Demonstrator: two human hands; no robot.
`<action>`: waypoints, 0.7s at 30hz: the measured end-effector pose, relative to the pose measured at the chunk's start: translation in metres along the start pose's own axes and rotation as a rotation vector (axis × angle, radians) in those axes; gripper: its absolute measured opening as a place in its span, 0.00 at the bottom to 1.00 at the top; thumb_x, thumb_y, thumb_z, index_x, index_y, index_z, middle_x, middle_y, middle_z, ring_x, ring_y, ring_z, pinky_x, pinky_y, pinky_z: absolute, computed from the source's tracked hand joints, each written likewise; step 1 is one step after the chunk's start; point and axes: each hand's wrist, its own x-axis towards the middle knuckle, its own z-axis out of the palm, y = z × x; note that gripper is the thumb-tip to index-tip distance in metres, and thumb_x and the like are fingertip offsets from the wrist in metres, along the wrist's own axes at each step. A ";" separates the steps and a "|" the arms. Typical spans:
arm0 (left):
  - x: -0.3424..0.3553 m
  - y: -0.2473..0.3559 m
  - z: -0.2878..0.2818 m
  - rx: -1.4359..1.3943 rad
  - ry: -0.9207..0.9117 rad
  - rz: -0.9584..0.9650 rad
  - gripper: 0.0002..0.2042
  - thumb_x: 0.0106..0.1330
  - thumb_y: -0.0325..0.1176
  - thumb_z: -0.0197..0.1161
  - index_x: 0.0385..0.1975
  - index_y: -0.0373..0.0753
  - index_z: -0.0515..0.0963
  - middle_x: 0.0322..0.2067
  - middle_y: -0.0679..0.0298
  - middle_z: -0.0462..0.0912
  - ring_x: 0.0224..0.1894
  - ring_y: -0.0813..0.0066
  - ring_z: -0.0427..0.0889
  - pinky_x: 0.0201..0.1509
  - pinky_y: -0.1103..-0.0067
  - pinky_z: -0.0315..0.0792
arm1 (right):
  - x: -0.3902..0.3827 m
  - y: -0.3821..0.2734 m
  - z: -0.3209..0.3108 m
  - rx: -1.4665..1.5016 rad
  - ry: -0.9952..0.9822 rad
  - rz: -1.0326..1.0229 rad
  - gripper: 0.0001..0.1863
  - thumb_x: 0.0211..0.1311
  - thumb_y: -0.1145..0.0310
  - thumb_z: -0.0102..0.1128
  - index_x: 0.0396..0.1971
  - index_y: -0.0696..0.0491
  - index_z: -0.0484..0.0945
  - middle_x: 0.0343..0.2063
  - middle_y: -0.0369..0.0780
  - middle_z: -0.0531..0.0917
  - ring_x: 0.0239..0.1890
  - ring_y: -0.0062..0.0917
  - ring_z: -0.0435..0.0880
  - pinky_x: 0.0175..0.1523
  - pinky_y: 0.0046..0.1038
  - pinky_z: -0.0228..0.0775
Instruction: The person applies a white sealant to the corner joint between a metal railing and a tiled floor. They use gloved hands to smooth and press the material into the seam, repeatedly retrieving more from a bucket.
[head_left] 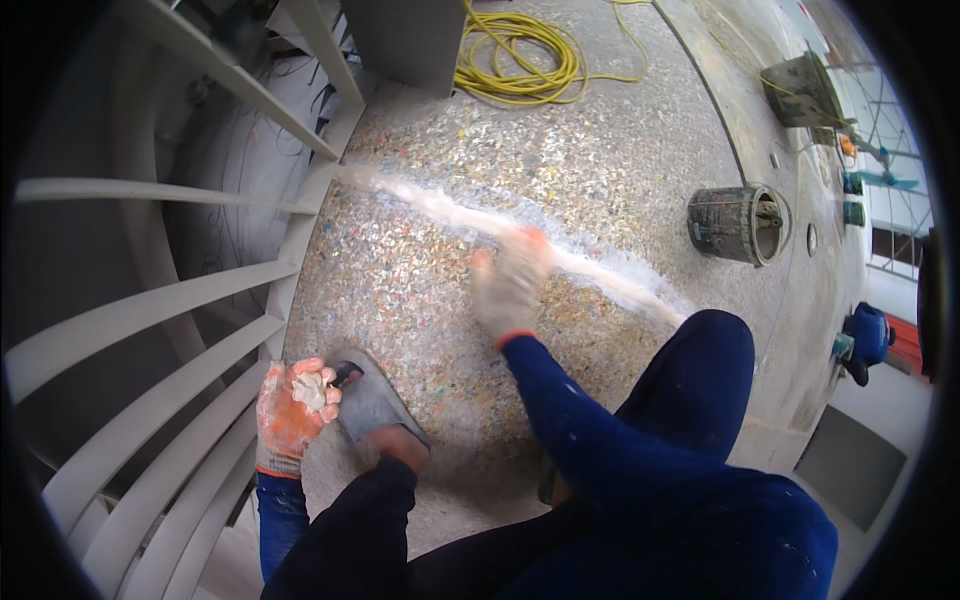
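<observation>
White lump (313,391), one, cupped in left hand (288,415); right hand (512,282), grip unclear from blur, over one pale strip (440,208); two buckets (718,225).

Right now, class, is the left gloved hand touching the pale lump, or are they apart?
Touching. The head view shows the pale lump resting in the upturned left gloved hand, with the fingers curled up beside it.
</observation>
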 end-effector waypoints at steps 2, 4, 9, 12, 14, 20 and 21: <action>0.009 0.004 0.010 0.021 -0.077 -0.016 0.29 0.78 0.55 0.49 0.58 0.31 0.76 0.54 0.48 0.78 0.46 0.50 0.81 0.43 0.65 0.83 | -0.015 0.034 -0.008 -0.197 0.168 0.185 0.34 0.60 0.58 0.68 0.61 0.62 0.71 0.66 0.55 0.69 0.74 0.48 0.60 0.78 0.53 0.44; 0.015 0.006 0.016 0.050 -0.067 -0.033 0.29 0.78 0.55 0.50 0.56 0.31 0.78 0.55 0.49 0.78 0.47 0.50 0.80 0.44 0.65 0.82 | -0.008 0.028 0.005 -0.261 0.146 0.281 0.34 0.62 0.57 0.66 0.62 0.62 0.71 0.66 0.55 0.69 0.74 0.48 0.60 0.78 0.54 0.43; 0.016 0.006 0.019 0.052 -0.140 -0.076 0.25 0.78 0.50 0.52 0.55 0.32 0.80 0.59 0.51 0.78 0.48 0.52 0.79 0.45 0.67 0.81 | 0.035 -0.080 0.059 0.100 -0.040 -0.226 0.36 0.69 0.49 0.58 0.68 0.58 0.68 0.73 0.50 0.65 0.78 0.45 0.54 0.81 0.52 0.36; 0.019 0.008 0.019 0.125 -0.188 -0.012 0.22 0.79 0.48 0.52 0.53 0.32 0.80 0.57 0.51 0.79 0.49 0.52 0.80 0.45 0.67 0.81 | 0.033 -0.077 0.046 0.021 -0.034 -0.319 0.34 0.69 0.52 0.59 0.67 0.59 0.68 0.72 0.48 0.66 0.78 0.45 0.54 0.82 0.49 0.37; 0.020 0.010 0.019 0.078 -0.199 0.051 0.22 0.79 0.48 0.52 0.51 0.32 0.81 0.56 0.50 0.80 0.48 0.52 0.81 0.44 0.67 0.82 | 0.013 -0.023 0.016 0.063 -0.073 -0.052 0.35 0.70 0.52 0.57 0.67 0.61 0.68 0.72 0.51 0.66 0.78 0.45 0.56 0.82 0.47 0.38; 0.014 0.020 0.011 0.156 -0.061 0.024 0.21 0.78 0.48 0.53 0.48 0.35 0.82 0.52 0.51 0.81 0.43 0.53 0.83 0.41 0.69 0.83 | -0.007 0.097 -0.017 -0.354 0.219 0.436 0.34 0.67 0.55 0.59 0.65 0.63 0.69 0.69 0.56 0.67 0.75 0.50 0.58 0.80 0.51 0.35; 0.011 0.020 0.009 0.163 -0.051 0.031 0.20 0.78 0.48 0.54 0.48 0.35 0.82 0.52 0.51 0.81 0.43 0.54 0.83 0.42 0.69 0.83 | -0.003 0.087 -0.010 -0.303 0.220 0.451 0.34 0.67 0.54 0.59 0.65 0.63 0.68 0.69 0.56 0.66 0.76 0.50 0.58 0.80 0.52 0.34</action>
